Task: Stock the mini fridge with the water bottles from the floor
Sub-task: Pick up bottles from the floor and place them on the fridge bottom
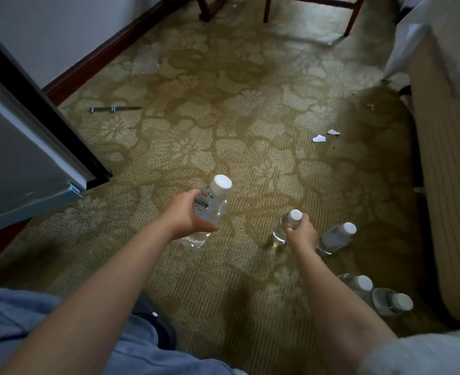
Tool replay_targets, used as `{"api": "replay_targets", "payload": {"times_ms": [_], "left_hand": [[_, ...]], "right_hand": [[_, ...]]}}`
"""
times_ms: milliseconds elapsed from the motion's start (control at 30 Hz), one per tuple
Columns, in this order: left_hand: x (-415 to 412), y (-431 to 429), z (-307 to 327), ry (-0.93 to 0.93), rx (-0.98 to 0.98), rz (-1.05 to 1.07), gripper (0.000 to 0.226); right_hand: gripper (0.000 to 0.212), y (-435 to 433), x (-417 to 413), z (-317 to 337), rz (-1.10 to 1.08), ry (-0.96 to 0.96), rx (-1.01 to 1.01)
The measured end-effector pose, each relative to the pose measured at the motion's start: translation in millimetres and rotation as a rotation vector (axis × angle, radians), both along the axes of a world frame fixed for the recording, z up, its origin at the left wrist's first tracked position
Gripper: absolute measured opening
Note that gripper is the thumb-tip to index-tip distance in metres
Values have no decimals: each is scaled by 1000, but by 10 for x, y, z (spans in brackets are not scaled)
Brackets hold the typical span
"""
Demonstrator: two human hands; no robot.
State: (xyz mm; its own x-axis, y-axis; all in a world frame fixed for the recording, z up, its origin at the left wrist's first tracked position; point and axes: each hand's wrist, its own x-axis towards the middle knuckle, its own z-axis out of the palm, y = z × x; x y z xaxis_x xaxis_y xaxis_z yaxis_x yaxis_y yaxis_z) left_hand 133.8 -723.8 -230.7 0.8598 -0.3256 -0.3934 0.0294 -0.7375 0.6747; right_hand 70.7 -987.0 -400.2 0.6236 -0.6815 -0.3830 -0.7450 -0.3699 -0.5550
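Observation:
My left hand point(186, 215) grips a clear water bottle point(211, 204) with a white cap, lifted above the carpet. A second water bottle point(287, 226) stands on the floor, and my right hand point(302, 232) is wrapped round its upper part just below the cap. To the right of it a third bottle point(335, 236) stands upright. Two more bottles point(361, 285) point(394, 303) stand nearer to me at the lower right. The open mini fridge door point(25, 147) fills the left edge; the fridge's inside is out of view.
Patterned green carpet point(223, 125) covers the floor. A bed base point(450, 163) runs along the right side. Chair legs point(307, 9) stand at the far end. A thin metal bar point(115, 109) and two paper scraps point(325, 135) lie on the carpet.

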Motion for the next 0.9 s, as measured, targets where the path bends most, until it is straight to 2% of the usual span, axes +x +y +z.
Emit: {"api": "replay_targets", "payload": {"times_ms": [133,300,533,667,800,900], "left_hand": [[-3,28,-16,9,10,-4,70],[-15,124,-26,22,14,13,68],[-12,243,22,8,-4,25,68],[-8,297,59,-10,-18,46,66],[-17,390,105,-40,-50,103,67],[-21,469,177,-76,-71,151,67]], "right_hand": [[53,-26,9,-36,-61,-118,145],[35,20,115,1,-120,-184,240],[29,221,120,42,-36,-242,257],[33,468,220,228,-12,-352,311],[37,741,386,486,-5,-508,240],[31,930,542,759,37,-604,194]]}}
